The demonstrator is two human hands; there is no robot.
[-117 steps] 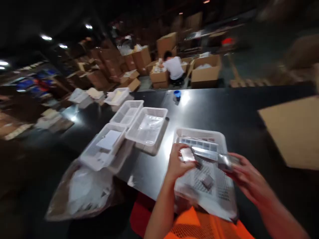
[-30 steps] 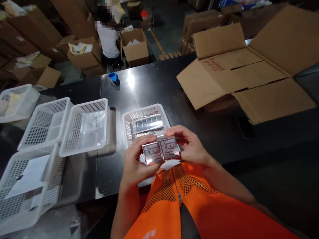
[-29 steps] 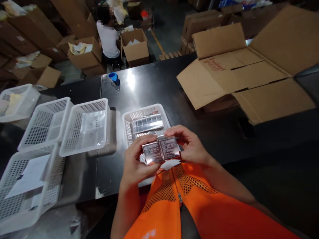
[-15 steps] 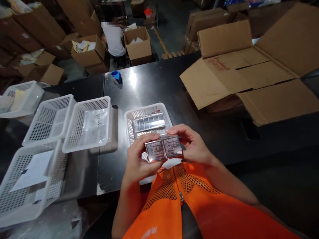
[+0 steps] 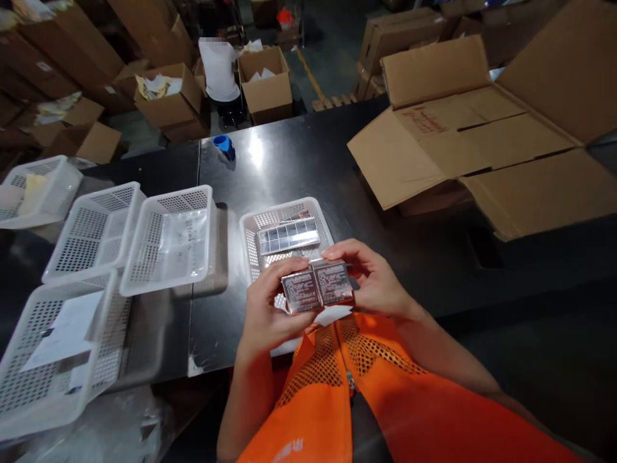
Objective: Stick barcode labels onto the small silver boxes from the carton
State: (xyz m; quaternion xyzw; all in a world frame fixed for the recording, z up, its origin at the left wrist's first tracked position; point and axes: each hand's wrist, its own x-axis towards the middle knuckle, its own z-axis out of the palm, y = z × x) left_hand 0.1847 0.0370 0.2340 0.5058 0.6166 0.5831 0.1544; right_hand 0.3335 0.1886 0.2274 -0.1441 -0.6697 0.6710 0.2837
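Observation:
Two shiny silver packets (image 5: 317, 289) with printed labels sit side by side between my hands, just above my orange mesh vest. My left hand (image 5: 267, 313) grips the left packet's edge and my right hand (image 5: 373, 283) grips the right one's. Right behind them stands a white perforated basket (image 5: 249, 236) on the dark table. A strip of joined silver packets (image 5: 288, 235) lies across it.
Several more white baskets (image 5: 169, 239) stand to the left, one holding a white sheet (image 5: 60, 329). An opened cardboard box (image 5: 486, 135) fills the right of the table. A blue cap-like object (image 5: 223, 145) rests at the far edge. A person (image 5: 219, 61) sits among cartons beyond.
3.9 s ago I looked left while both hands handled packets over the basket. Since one second ago the hands and the pair of packets have barely moved.

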